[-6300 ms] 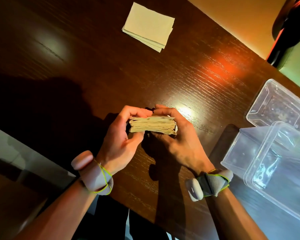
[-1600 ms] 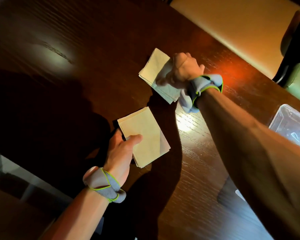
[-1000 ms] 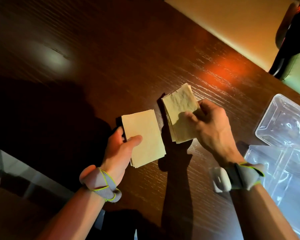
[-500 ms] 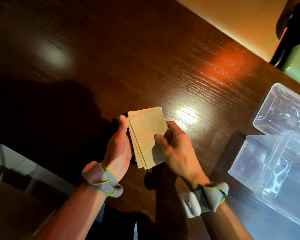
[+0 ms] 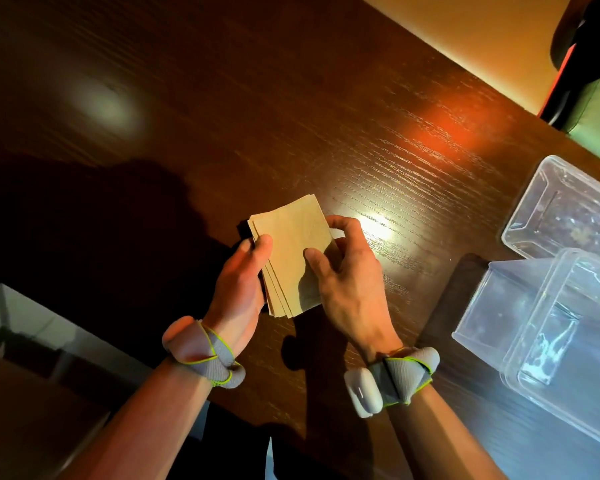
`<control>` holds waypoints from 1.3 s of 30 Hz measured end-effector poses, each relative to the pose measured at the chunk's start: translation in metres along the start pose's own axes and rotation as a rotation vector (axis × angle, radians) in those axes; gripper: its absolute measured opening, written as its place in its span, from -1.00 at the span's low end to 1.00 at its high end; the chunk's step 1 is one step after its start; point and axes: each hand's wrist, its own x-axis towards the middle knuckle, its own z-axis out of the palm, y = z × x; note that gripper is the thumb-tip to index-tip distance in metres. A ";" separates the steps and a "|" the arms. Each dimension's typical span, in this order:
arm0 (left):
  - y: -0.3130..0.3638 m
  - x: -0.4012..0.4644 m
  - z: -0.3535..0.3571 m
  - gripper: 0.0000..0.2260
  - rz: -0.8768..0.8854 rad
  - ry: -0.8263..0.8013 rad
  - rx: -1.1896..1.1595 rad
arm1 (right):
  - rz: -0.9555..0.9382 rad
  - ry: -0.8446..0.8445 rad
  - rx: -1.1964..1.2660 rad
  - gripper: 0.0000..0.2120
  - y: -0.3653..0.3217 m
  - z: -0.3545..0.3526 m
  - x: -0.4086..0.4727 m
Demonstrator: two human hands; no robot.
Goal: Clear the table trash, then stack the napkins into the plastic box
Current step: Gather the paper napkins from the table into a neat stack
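Note:
A stack of tan paper napkins [image 5: 291, 244] is held flat above the dark wooden table [image 5: 222, 98], slightly fanned at its left edge. My left hand [image 5: 239, 289] grips the stack's left side, thumb on top. My right hand [image 5: 347, 282] holds the right side, with its thumb on the top napkin and fingers curled round the far edge. A clear plastic box [image 5: 548, 334] stands to the right, its open top facing me, nothing visible inside.
A clear plastic lid or tray [image 5: 565, 209] lies behind the box near the table's right edge. A dark chair or object [image 5: 582, 57] stands past the far right corner. The table's near edge runs lower left, with floor below.
My right hand fetched the second pile of napkins from the far side and laid it on the pile in my left hand. Both hands now hold one combined stack.

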 end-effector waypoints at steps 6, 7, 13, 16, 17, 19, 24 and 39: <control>0.000 0.001 -0.001 -0.63 0.005 -0.006 0.004 | -0.009 0.058 -0.005 -0.70 0.001 0.003 -0.001; 0.000 0.000 -0.001 -0.64 0.009 -0.012 0.012 | -0.002 0.064 0.002 -0.70 0.002 0.004 -0.001; -0.005 0.002 -0.005 -0.65 0.031 -0.028 0.016 | 0.041 0.084 0.029 -0.76 0.005 0.008 -0.002; -0.008 0.004 -0.006 -0.69 0.037 -0.017 0.027 | 0.028 0.118 -0.005 -0.86 0.005 0.009 -0.003; -0.009 0.004 -0.006 -0.70 0.039 -0.013 0.027 | 0.023 0.141 -0.035 -0.87 0.005 0.009 -0.003; -0.012 0.006 -0.007 -0.72 0.044 -0.011 0.030 | 0.025 0.183 -0.088 -0.84 0.005 0.008 -0.003; -0.016 0.011 -0.010 -0.76 0.048 -0.011 0.044 | 0.049 0.164 -0.015 -0.85 0.005 -0.004 -0.007; -0.025 0.019 -0.016 -0.76 0.071 -0.035 0.027 | 0.174 0.084 0.168 -0.92 0.008 0.003 -0.010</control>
